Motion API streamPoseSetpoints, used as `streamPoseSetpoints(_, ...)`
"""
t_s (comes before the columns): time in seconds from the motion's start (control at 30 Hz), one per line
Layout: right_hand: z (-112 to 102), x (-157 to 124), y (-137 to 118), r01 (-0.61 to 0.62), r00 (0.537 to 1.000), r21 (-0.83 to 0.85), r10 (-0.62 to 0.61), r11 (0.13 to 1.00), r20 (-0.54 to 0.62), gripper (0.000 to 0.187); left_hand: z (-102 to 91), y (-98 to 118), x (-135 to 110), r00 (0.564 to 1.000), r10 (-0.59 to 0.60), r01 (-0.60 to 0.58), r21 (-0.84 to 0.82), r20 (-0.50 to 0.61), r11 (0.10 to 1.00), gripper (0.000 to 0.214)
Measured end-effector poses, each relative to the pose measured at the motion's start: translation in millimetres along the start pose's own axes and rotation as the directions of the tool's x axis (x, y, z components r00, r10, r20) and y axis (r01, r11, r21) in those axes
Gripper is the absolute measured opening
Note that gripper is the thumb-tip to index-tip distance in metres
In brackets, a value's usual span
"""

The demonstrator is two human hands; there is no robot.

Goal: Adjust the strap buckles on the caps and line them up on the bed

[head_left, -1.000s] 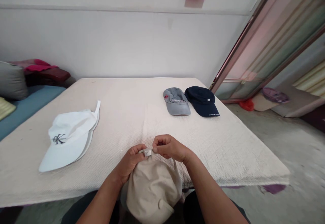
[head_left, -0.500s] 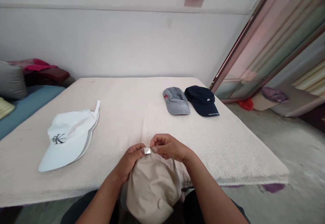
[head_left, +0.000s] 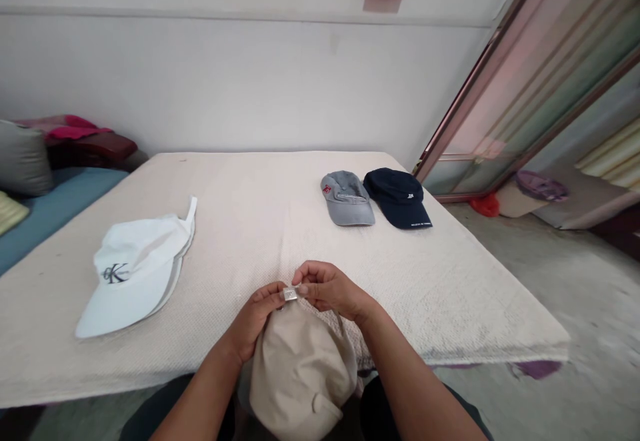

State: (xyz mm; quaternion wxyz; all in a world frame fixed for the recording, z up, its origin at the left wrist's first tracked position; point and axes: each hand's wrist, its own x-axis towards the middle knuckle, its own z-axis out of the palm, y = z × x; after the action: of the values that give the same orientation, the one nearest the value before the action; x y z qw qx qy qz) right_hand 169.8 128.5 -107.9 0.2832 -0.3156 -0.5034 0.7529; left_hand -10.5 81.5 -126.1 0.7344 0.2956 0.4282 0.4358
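Note:
A beige cap [head_left: 300, 367] hangs over the near edge of the table, its brim toward me. My left hand [head_left: 257, 317] grips the back of the cap, thumb and fingers closed beside a small metal buckle [head_left: 289, 294] on the cap's strap. My right hand [head_left: 327, 289] pinches the strap at the same buckle from the right, fingers curled.
A cream cloth [head_left: 240, 227] covers the table. A white cap [head_left: 135, 267] lies at the left, a grey cap [head_left: 347, 199] and a navy cap [head_left: 399, 198] at the far right. A blue couch [head_left: 50, 207] with cushions stands left; a glass door [head_left: 525, 94] is on the right.
Both hands have shifted slightly up and left at the buckle; the buckle has turned a little between the fingers. The caps on the table have not moved.

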Motion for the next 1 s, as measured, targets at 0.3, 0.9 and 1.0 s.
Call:
streamPoseSetpoints(0.3, 2, 2, 4, -0.014, 0.999, 0.024, 0.013, 1.0, 0.042, 0.025, -0.7, -3, 0, 0.999, -0.041, 0.041, -0.026, 0.002, 0.999, 0.015)
streamPoseSetpoints(0.9, -7, -7, -2, -0.06, 0.997, 0.017, 0.059, 0.998, 0.056, 0.017, -9.7, -3, -1, 0.998, -0.064, 0.061, -0.086, -0.025, 0.994, 0.02)
streamPoseSetpoints(1.0, -7, -6, -1, -0.029, 0.998, 0.015, 0.028, 0.999, 0.056, 0.016, -9.8, -3, -1, 0.998, -0.058, 0.057, -0.082, -0.001, 0.995, 0.017)
